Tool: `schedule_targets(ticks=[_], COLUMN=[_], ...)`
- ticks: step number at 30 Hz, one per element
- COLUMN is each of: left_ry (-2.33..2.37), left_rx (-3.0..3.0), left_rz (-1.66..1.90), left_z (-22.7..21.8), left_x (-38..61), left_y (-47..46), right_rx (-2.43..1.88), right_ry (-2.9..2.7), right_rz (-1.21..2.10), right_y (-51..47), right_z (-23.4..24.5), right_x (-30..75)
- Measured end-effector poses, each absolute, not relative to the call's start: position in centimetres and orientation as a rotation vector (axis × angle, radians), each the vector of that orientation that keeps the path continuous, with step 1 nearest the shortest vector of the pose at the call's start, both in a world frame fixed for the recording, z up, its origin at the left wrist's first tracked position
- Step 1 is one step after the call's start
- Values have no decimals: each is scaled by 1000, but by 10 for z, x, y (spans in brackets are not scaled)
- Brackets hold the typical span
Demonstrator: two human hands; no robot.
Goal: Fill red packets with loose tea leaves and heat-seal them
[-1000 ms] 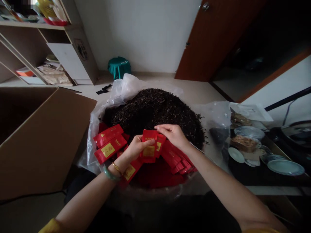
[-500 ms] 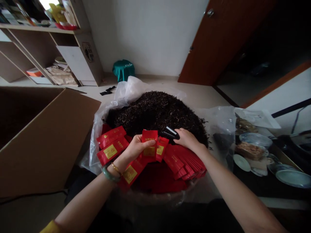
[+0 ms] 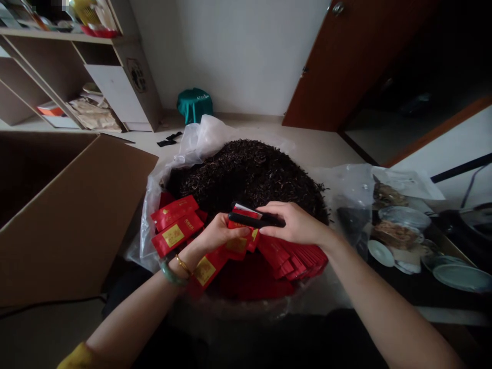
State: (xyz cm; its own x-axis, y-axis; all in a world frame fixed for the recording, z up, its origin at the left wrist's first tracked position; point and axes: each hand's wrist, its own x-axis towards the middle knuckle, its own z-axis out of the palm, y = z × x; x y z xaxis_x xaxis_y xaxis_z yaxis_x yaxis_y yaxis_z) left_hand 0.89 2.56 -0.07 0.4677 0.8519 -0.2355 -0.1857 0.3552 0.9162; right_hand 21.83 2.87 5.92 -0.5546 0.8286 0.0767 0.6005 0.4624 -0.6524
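Note:
My left hand (image 3: 221, 233) grips a red packet (image 3: 236, 246) with gold print, thumb across its front. My right hand (image 3: 290, 221) holds a black clamp-like handheld bag sealer (image 3: 251, 220) with a white strip on one jaw. Its two jaws lie across the packet's top edge; whether they press on it I cannot tell. Below and left of my hands lie more red packets (image 3: 179, 236). To the right, several overlapping red packets (image 3: 298, 259) form a fanned row. Behind my hands rises a heap of dark, twisted tea leaves (image 3: 265, 169) in a clear plastic bag (image 3: 149, 225).
A cardboard box (image 3: 84, 220) stands open on the left. On the right, a dark table holds dishes (image 3: 461, 277) and a clear tub (image 3: 402, 223) of brownish pieces. Shelving (image 3: 134, 92), a green-covered bin or stool (image 3: 195, 106) and a brown door (image 3: 326, 77) are farther back.
My right hand has moved left, bringing the bag sealer from beside the packet onto its top edge. My left hand still holds the packet. The camera view has shifted slightly.

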Motion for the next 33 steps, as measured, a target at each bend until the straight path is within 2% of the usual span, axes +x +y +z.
schedule_targets(ticks=[10,23,27,33], left_ry=[850,845,852,880], left_rx=[915,928,930,900], left_rz=[709,712,707,716], left_z=[0,-6,-4,4], left_x=[9,10,9,6], left_y=[24,26,26,26], right_rx=[-1301,-1296,-1305,-1308], right_ry=[-2263,-2260,-2219,-2000], right_rz=[673,670,739,1050], right_y=[22,23,24,32], right_z=[58,54,52,56], right_x=[208,207,207,217])
